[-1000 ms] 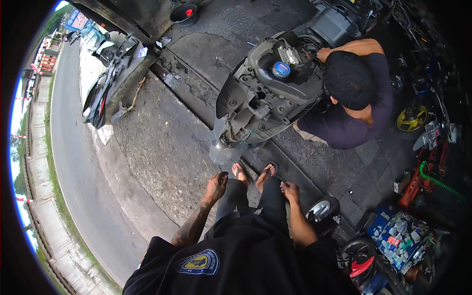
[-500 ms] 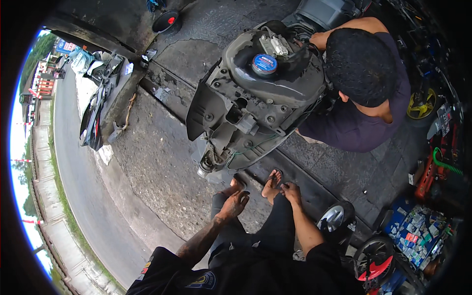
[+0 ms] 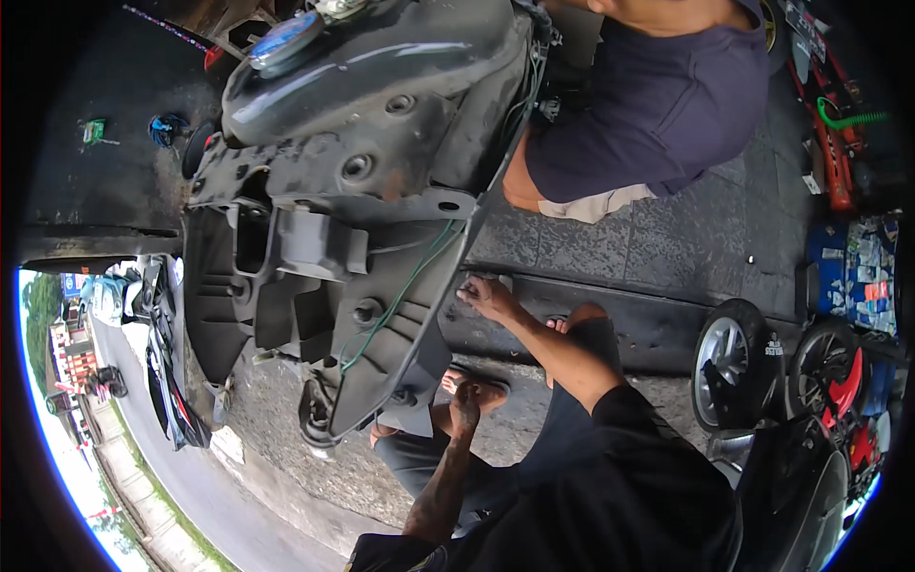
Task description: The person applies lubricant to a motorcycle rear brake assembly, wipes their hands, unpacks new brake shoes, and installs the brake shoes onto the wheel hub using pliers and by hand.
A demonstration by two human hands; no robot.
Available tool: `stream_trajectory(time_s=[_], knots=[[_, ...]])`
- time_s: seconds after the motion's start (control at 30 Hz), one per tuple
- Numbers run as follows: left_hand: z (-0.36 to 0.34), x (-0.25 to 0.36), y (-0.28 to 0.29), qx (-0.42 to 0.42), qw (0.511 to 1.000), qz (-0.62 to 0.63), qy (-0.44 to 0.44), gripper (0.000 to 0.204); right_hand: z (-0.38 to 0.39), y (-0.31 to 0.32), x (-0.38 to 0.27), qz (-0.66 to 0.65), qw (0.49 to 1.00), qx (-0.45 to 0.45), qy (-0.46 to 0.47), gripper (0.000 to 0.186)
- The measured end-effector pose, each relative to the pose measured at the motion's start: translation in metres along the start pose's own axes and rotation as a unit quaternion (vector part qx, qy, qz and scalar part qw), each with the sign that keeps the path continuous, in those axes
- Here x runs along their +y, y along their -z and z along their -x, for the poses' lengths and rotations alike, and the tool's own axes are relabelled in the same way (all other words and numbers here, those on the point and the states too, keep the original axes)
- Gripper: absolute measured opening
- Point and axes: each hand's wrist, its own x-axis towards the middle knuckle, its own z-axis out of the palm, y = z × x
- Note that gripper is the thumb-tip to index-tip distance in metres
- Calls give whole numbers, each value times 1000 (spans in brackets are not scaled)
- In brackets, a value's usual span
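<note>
Scooter bodywork (image 3: 353,191), stripped to its dark grey inner shell, fills the far left and centre, with a thin green wire (image 3: 400,296) trailing down across its lower panel. The right hand (image 3: 486,297) reaches out to the right edge of that shell, fingers loosely curled and partly open, fingertips touching or just at the panel's rim; whether it grips anything small I cannot tell. The left hand (image 3: 465,410) hangs nearer, below the shell's lower tip, fingers bent downward in a loose half-closed curl just above the sandalled foot (image 3: 477,386); it holds nothing that shows. Both hands are well apart. Far right, another person in a purple shirt (image 3: 658,105) sits beside the scooter. Small wheels (image 3: 729,362) lie on the right pavement.
</note>
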Motion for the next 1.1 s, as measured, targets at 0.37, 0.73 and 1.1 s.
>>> stream_trajectory(time_s=[0.37,0.73,1.1], knots=[[-192,-49,-26,250,875,410,54,36,-71,-12,16,105,980,-23,164,39],[-277,-34,-62,324,798,501,-79,33,-86,-26,32,61,951,3,303,23],[-272,-27,-47,342,793,497,-86,35,-84,-27,27,43,967,-30,250,40]])
